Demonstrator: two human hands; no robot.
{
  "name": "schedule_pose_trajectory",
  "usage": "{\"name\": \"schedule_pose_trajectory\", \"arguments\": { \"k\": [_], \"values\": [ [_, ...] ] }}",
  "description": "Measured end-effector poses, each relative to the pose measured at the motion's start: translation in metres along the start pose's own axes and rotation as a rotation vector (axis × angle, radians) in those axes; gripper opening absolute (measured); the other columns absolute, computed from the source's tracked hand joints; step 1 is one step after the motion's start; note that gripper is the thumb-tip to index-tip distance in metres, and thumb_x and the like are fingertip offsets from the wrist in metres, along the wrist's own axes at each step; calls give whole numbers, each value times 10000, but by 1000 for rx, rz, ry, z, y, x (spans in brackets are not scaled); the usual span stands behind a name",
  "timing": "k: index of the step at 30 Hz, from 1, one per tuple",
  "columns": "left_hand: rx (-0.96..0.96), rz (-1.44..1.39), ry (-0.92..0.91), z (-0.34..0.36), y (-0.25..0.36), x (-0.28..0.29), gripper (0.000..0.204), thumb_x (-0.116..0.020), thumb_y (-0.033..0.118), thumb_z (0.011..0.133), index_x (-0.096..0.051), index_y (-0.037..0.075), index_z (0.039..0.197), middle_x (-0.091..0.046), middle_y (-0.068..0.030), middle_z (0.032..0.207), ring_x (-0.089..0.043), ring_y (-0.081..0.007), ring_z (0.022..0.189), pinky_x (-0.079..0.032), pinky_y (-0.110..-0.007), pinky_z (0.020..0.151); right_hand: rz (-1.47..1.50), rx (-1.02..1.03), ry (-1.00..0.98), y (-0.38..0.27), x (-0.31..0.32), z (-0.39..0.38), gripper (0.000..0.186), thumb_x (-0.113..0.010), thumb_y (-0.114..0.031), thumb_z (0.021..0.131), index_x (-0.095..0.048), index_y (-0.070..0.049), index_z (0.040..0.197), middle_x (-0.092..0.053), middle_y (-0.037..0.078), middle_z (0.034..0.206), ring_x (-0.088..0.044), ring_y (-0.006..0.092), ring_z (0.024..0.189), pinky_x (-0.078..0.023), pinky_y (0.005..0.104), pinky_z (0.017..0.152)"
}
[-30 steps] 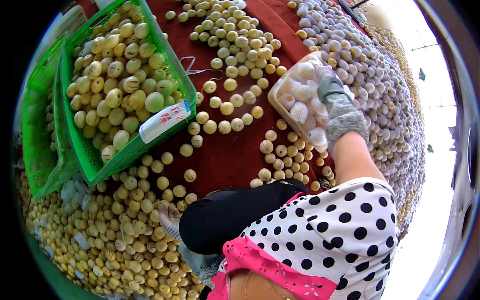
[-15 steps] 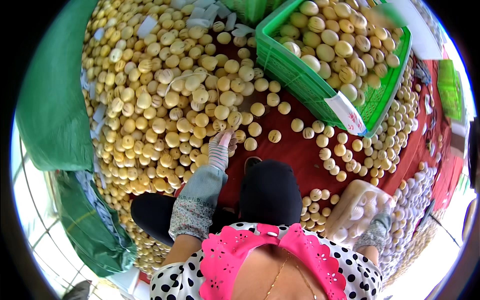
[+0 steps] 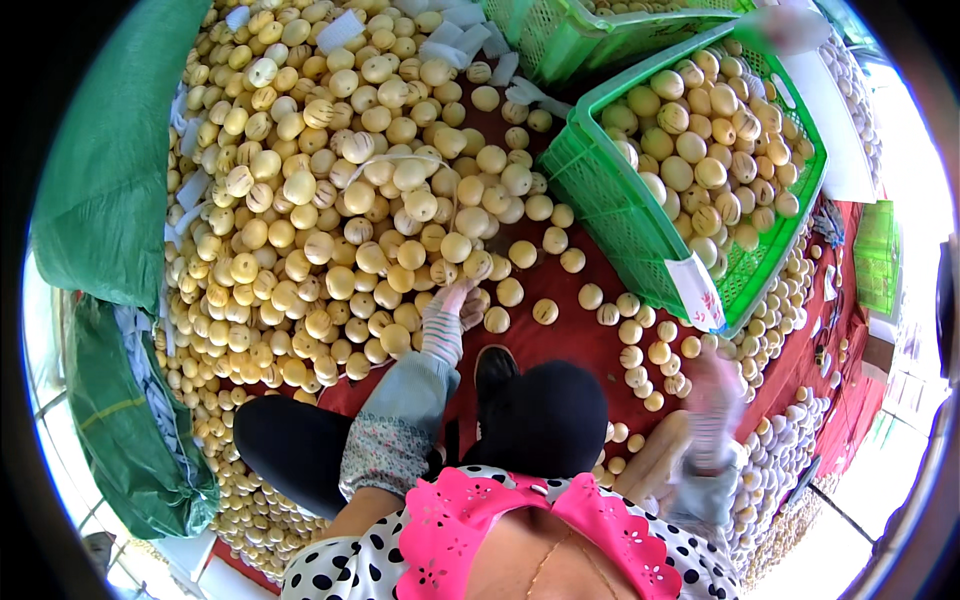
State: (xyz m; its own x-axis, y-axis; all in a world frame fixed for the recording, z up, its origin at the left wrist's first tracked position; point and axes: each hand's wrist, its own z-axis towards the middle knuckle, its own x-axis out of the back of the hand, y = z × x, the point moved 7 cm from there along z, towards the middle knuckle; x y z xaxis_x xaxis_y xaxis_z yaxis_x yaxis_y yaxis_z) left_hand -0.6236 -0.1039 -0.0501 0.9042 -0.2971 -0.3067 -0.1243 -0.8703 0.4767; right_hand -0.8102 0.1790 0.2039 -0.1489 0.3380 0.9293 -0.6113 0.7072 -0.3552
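A large heap of round, pale-yellow fruits with dark streaks, pepino melons by their look [image 3: 300, 190], spreads ahead of me and to the left. My left hand [image 3: 455, 305], in a striped glove, is at the heap's near edge. Its fingers are bent against the melons there, and what they hold, if anything, is hidden. My right hand [image 3: 715, 395], also in a striped glove, is smeared by motion. It is near loose melons in front of a green plastic crate [image 3: 610, 225] filled with melons. Beside my right forearm, a pale translucent bag or container [image 3: 655, 455] is partly covered.
A red cloth [image 3: 555, 345] lies under the melons. Another green crate [image 3: 545, 40] stands behind the full one. White foam pieces [image 3: 455, 40] lie on the heap's far edge. Paler, smaller-looking fruits [image 3: 775, 465] lie at right. Green sacking [image 3: 110, 160] borders the left.
My right hand has left the translucent container and moved forward, towards the crate's near corner. My left hand stays at the same spot on the heap. The view has shifted slightly.
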Motion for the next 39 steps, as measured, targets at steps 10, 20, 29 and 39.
{"name": "schedule_pose_trajectory", "arguments": {
  "k": [10, 20, 29, 39],
  "values": [
    [9, -21, 53, -16, 8, 57, 321, -637, 280, 844, -605, 59, 1074, -619, -13, 875, -612, -116, 719, -508, -224, 602, 43, 96, 221, -130, -303, 298, 557, -545, -35, 742, -344, -37, 1262, -334, 232, 1351, -409, 422, 1172, -424, 470, 920],
    [-140, -14, 188, -21, 6, 88, 382, -620, 310, 849, -592, 6, 1078, -627, -57, 963, -609, -149, 848, -488, -280, 743, 365, 362, 455, -134, -276, 249, 201, -565, -58, 821, -533, -62, 1019, -528, 173, 1145, -499, 385, 1054, -450, 429, 851],
    [-335, 408, -299, -44, 40, 7, 664, -556, 233, 911, -190, 54, 1435, -549, -48, 999, -443, -67, 740, -388, -191, 695, 1378, -285, -453, -150, -295, 33, 335, -576, -282, 901, -541, 11, 1058, -567, 12, 843, -506, 94, 734, -444, 233, 683],
    [-38, 282, -176, -42, -22, 45, 215, -619, 238, 877, -591, 40, 957, -595, -4, 768, -541, -73, 651, -464, -212, 585, 1479, -398, -684, -125, -282, -9, 310, -658, -257, 819, -593, 7, 968, -552, -9, 820, -494, 65, 725, -441, 228, 655]
  ]
}}
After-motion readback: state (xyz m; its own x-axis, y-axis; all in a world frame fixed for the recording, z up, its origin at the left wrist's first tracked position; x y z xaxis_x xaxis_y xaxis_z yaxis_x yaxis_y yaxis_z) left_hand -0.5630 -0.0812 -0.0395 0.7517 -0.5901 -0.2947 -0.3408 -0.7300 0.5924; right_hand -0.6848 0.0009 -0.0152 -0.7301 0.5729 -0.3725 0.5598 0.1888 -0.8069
